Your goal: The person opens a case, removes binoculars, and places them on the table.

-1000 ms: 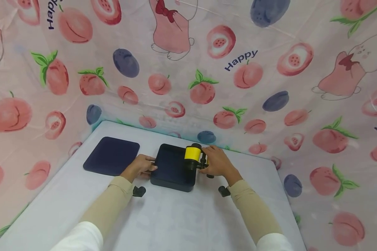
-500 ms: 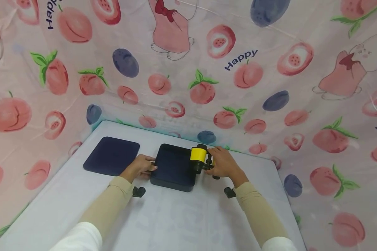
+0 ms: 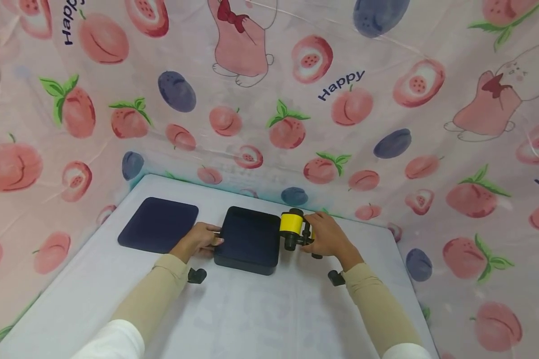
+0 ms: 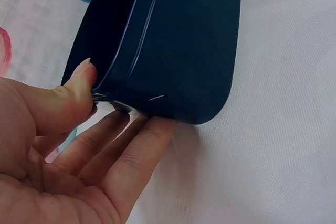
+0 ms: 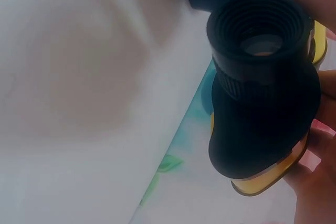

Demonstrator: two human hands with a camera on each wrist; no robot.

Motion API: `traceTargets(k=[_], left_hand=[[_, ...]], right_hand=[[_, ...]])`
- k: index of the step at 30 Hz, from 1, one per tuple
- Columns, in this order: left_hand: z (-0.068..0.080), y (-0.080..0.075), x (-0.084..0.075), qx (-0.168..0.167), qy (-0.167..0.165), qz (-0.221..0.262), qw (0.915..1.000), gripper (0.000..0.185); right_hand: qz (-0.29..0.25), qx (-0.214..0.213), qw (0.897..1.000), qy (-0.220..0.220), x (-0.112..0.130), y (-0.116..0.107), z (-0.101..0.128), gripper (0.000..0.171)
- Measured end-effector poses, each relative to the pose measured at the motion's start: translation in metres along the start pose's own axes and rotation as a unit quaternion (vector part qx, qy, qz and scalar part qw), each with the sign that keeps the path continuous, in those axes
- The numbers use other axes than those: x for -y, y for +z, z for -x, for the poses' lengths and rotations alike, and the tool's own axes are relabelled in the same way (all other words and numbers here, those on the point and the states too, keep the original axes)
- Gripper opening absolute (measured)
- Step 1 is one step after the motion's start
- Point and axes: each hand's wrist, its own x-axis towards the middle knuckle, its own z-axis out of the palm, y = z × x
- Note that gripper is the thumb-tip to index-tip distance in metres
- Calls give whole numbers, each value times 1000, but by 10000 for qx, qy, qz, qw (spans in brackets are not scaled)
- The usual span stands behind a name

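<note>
Right hand (image 3: 327,239) curls its fingers round small yellow-and-black binoculars (image 3: 293,228), carrying them just off the right edge of the dark box (image 3: 248,240), near the far edge of the table (image 3: 251,319). From the right wrist view, one black eyepiece (image 5: 261,31) faces the camera, with the yellow body peeping out below it and fingers wrapped behind. That grip looks suited to carrying the binoculars level; I cannot tell whether they touch the box's rim or hang just clear of it.

Left hand (image 3: 199,240) steadies the box at its left side. In the left wrist view the thumb (image 4: 73,95) presses against the box's near corner at the rim, while the fingers (image 4: 134,156) lie nearly straight under and beside the rounded corner, resting on the white cloth. This looks like bracing rather than lifting: the box sits flat on the table, and the hand probably keeps it from sliding.

Left of the box, apart from it and near the table's far left corner, lies a flat dark lid (image 3: 158,224), likely set aside so the box stays open. Fruit-printed sheeting (image 3: 386,99) hangs around the table.
</note>
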Motion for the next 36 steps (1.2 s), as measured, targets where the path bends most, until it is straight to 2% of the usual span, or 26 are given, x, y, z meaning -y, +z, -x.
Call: traceTargets(k=[11, 22, 36], left_hand=[[-2, 1, 0, 44, -19, -5, 10000, 62], [-3, 1, 7, 23, -65, -4, 10000, 62], [-5, 0, 2, 48, -14, -75, 10000, 63]], right_hand=[[-55, -26, 9997, 238, -13, 3, 7, 89], [-194, -112, 9995, 242, -17, 9, 10, 87], [-270, -180, 9991, 276, -31, 6, 14, 86]])
